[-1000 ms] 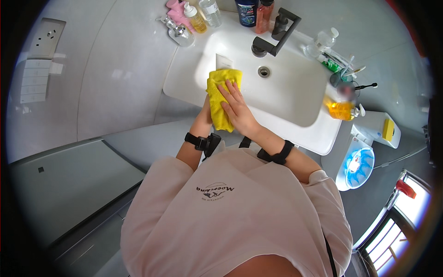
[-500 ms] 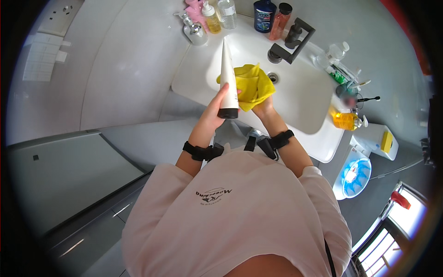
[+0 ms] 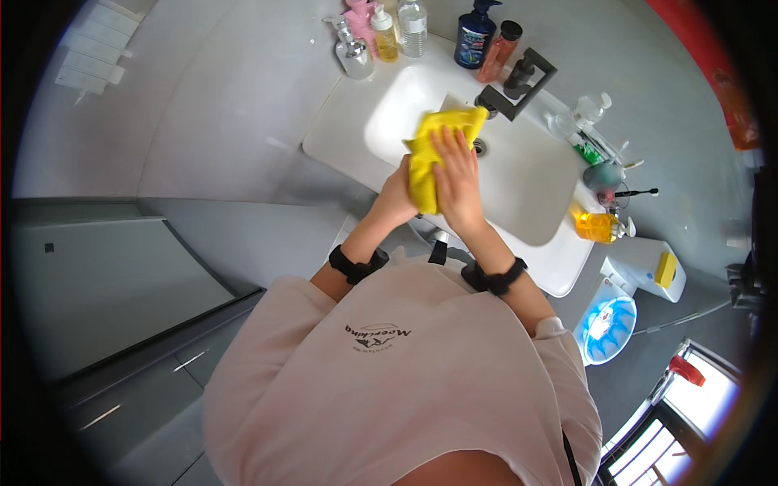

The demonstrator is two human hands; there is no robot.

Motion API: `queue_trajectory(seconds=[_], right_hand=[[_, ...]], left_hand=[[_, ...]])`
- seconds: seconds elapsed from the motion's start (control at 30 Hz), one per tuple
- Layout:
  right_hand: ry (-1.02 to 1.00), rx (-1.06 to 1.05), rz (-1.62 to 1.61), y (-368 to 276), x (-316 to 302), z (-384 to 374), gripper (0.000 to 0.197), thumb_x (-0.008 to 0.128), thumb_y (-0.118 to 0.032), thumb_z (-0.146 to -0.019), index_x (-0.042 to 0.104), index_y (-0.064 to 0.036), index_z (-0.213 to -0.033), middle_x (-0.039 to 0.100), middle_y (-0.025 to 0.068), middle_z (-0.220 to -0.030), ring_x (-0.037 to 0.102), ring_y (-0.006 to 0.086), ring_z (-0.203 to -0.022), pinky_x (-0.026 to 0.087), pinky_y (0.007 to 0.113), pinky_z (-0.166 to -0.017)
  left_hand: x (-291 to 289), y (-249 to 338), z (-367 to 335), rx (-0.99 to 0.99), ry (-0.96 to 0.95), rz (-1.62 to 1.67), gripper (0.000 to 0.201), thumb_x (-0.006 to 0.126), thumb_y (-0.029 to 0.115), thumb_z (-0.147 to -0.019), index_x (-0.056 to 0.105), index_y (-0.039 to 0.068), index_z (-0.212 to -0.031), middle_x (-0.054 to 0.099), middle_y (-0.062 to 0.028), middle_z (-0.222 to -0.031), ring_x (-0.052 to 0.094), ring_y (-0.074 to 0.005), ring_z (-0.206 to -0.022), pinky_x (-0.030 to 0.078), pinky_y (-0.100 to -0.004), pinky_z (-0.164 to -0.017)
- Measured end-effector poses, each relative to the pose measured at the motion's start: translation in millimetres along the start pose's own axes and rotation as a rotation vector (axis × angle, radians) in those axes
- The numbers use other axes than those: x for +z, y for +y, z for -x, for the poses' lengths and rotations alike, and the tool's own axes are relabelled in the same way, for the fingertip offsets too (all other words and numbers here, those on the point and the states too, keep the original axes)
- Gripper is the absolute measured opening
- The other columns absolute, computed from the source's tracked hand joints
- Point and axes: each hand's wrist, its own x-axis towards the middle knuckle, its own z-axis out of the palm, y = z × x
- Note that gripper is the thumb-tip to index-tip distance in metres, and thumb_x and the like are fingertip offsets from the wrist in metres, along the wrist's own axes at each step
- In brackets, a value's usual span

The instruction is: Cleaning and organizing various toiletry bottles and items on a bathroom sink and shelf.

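A yellow cloth point(image 3: 428, 166) lies over a white squeeze tube with a black cap, which it hides almost completely. My left hand point(image 3: 395, 194) is closed around the tube from the left, its fingers mostly behind the cloth. Laid along the top of the cloth, my right hand point(image 3: 459, 180) presses it against the tube with the fingers nearly straight. Both hands are above the front part of the white sink point(image 3: 527, 212), close to its drain point(image 3: 480, 147).
A black faucet point(image 3: 531, 87) stands at the sink's back. Along the rim are a silver dispenser point(image 3: 353, 55), a clear bottle point(image 3: 412, 31), a dark blue pump bottle point(image 3: 475, 36), a red bottle point(image 3: 500, 53) and an orange soap bottle point(image 3: 597, 228). A blue-lit basin point(image 3: 608, 328) sits at the right.
My right hand has brought the cloth up and left over the tube, which was bare in my left hand. The right hand now lies on top of the cloth. The view has shifted slightly.
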Motion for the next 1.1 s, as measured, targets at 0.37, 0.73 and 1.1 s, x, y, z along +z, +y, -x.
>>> queue_trajectory(seconds=[0.37,0.73,1.1], right_hand=[[-0.135,-0.048,-0.254,13.9,34.3,12.4,0.036,0.045,-0.018,-0.086,0.049,-0.012,-0.121,0.039,0.0107,-0.133,0.031,0.0305,-0.126,0.018,0.05,-0.102],[-0.135,-0.034,-0.22,10.2,46.0,4.3,0.029,0.044,-0.018,-0.087,0.052,-0.0065,-0.113,0.047,0.0123,-0.124,0.035,0.0272,-0.123,0.022,0.047,-0.102],[-0.191,0.732,-1.085,102.2,43.1,-21.2,0.035,0.045,-0.021,-0.089,0.046,-0.0021,-0.119,0.054,0.0126,-0.114,0.054,0.0228,-0.103,0.043,0.037,-0.086]], left_hand=[[-17.7,-7.0,0.1,-0.006,-0.111,-0.133,0.055,0.069,0.022,-0.066,0.045,-0.001,-0.11,0.06,-0.0163,-0.095,0.06,-0.0245,-0.085,0.046,-0.0311,-0.073],[-29.1,-31.7,7.8,-0.044,-0.088,0.052,0.049,0.069,0.018,-0.069,0.048,-0.002,-0.108,0.059,-0.0118,-0.096,0.058,-0.0172,-0.083,0.046,-0.0285,-0.072],[-45.6,2.5,46.9,0.011,-0.146,-0.056,0.051,0.069,0.016,-0.069,0.045,-0.002,-0.111,0.058,-0.0164,-0.094,0.059,-0.0213,-0.079,0.047,-0.0312,-0.068]])
